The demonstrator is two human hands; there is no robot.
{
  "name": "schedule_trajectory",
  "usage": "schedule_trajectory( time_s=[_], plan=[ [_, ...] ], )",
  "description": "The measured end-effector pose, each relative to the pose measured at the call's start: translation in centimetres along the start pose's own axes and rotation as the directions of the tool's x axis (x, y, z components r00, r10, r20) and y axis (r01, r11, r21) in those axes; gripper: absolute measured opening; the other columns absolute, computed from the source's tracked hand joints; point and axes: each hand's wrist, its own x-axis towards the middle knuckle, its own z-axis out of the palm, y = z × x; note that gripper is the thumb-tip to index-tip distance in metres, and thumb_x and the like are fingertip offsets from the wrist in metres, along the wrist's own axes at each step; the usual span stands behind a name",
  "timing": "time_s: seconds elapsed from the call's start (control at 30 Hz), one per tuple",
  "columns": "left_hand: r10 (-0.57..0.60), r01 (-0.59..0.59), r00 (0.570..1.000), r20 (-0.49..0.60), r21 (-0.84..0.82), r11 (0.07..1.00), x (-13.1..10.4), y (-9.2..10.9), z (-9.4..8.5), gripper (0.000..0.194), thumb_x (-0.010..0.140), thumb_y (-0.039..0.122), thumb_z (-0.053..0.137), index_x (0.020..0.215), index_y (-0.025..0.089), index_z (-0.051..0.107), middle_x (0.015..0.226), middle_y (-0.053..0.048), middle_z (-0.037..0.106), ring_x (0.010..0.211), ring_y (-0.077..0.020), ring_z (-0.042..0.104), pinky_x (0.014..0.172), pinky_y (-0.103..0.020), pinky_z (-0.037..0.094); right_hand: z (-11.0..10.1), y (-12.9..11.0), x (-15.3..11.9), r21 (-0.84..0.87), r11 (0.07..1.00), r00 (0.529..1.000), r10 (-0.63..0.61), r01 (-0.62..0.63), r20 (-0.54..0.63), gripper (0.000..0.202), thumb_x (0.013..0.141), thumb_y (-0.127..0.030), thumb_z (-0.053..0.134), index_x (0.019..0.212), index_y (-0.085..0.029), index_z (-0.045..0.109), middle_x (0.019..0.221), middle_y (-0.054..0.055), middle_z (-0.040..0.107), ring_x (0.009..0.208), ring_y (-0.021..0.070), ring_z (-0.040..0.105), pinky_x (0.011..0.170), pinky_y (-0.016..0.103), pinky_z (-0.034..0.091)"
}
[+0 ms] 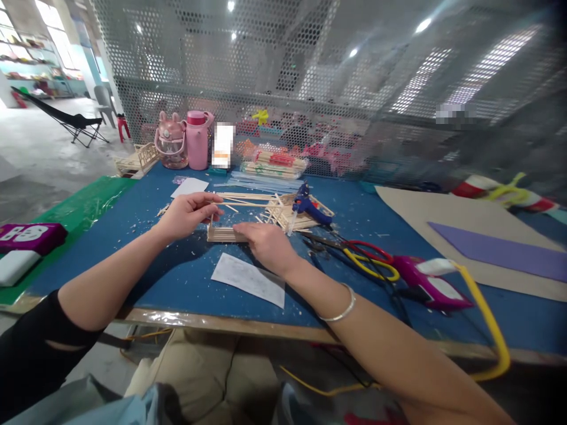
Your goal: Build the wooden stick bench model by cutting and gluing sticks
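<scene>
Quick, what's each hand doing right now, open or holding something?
Left hand: closed, pinching a thin wooden stick.
Right hand: fingers on the small wooden-stick frame; whether they grip it can't be told.

1. Frame: small, narrow, pale wood, made of thin sticks running lengthwise, with a short post upright at its left end; it sits on the table, right end hidden.
2. Stick: thin, pale, straight, held roughly level beyond the frame.
</scene>
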Motion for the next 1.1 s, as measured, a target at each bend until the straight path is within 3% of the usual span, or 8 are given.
schedule_trajectory(
  time_s=[0.17,0.27,0.37,0.43,0.5,0.57,0.67,1.1],
  plan=[
    [-0.004,0.004,1.000,-0.005,0.001,1.000,0.0,0.1,0.0,0.034,0.071,0.039,0.064,0.096,0.016,0.063,0.073,-0.004,0.068,0.069,-0.0148,0.063,0.062,-0.027,0.049,-0.1,-0.3,-0.1,0.040,0.999,1.000,-0.006,0.006,-0.013,0.034,0.081,-0.009,0.043,0.105,-0.018,0.064,0.111,0.007,0.065,0.103,0.0212,0.059,0.091,0.037,0.044],
    [-0.008,0.008,0.999,-0.049,-0.004,1.000,0.0,0.3,-0.1,0.034,0.071,0.039,0.064,0.095,0.015,0.063,0.072,-0.004,0.067,0.066,-0.0141,0.063,0.060,-0.027,0.049,-1.6,-0.2,-0.5,0.061,0.996,0.981,-0.057,0.069,-0.185,0.029,0.082,-0.014,0.044,0.103,-0.017,0.064,0.109,0.009,0.065,0.103,0.0205,0.058,0.092,0.036,0.042],
    [-0.048,0.044,0.993,-0.105,-0.034,0.998,0.1,0.5,-0.4,0.037,0.069,0.042,0.064,0.095,0.016,0.062,0.069,-0.002,0.064,0.063,-0.0133,0.062,0.059,-0.026,0.049,-3.6,0.7,-0.7,0.145,0.989,0.869,0.089,-0.020,-0.486,0.025,0.080,-0.013,0.044,0.098,-0.016,0.062,0.097,0.009,0.065,0.092,0.0186,0.059,0.085,0.033,0.044],
    [-0.082,0.075,0.988,-0.129,-0.059,0.995,0.3,0.5,-0.5,0.038,0.068,0.043,0.066,0.094,0.016,0.062,0.068,-0.001,0.063,0.061,-0.0130,0.062,0.059,-0.026,0.049,-4.6,1.9,-0.6,0.305,0.944,0.802,0.276,-0.124,-0.530,0.026,0.073,-0.010,0.045,0.095,-0.014,0.059,0.087,0.008,0.061,0.078,0.0161,0.057,0.074,0.031,0.046],
    [-0.096,0.088,0.985,-0.144,-0.065,0.994,0.3,0.4,-0.6,0.039,0.066,0.044,0.067,0.094,0.016,0.062,0.067,-0.001,0.063,0.060,-0.0128,0.061,0.059,-0.026,0.049,-4.9,3.1,-0.4,0.497,0.841,0.841,0.418,-0.214,-0.344,0.030,0.065,-0.008,0.047,0.093,-0.014,0.056,0.080,0.004,0.057,0.068,0.0131,0.053,0.064,0.027,0.044],
    [-0.095,0.086,0.984,-0.150,-0.062,0.994,0.4,0.4,-0.6,0.039,0.066,0.044,0.067,0.093,0.017,0.062,0.067,-0.001,0.064,0.060,-0.0124,0.061,0.058,-0.025,0.049,-4.7,3.9,-0.2,0.628,0.711,0.902,0.430,-0.315,-0.035,0.034,0.057,-0.008,0.049,0.091,-0.014,0.055,0.074,0.000,0.054,0.062,0.0107,0.049,0.057,0.024,0.042],
    [-0.100,0.092,0.981,-0.164,-0.055,0.994,0.4,0.4,-0.5,0.038,0.066,0.043,0.067,0.093,0.017,0.062,0.068,0.000,0.064,0.060,-0.0121,0.061,0.058,-0.024,0.048,-4.1,4.1,-0.2,0.692,0.579,0.894,0.374,-0.432,0.246,0.034,0.053,-0.010,0.052,0.087,-0.015,0.057,0.065,-0.005,0.049,0.057,0.0092,0.045,0.050,0.021,0.038],
    [-0.117,0.107,0.976,-0.182,-0.062,0.992,0.4,0.6,-0.4,0.037,0.066,0.041,0.067,0.093,0.017,0.062,0.070,-0.001,0.065,0.061,-0.0128,0.062,0.063,-0.029,0.051,-3.1,4.0,0.0,0.735,0.461,0.836,0.482,-0.497,0.263,0.013,0.059,-0.009,0.057,0.069,-0.015,0.062,0.053,-0.006,0.055,0.048,0.0067,0.049,0.052,0.020,0.040]
  ],
)
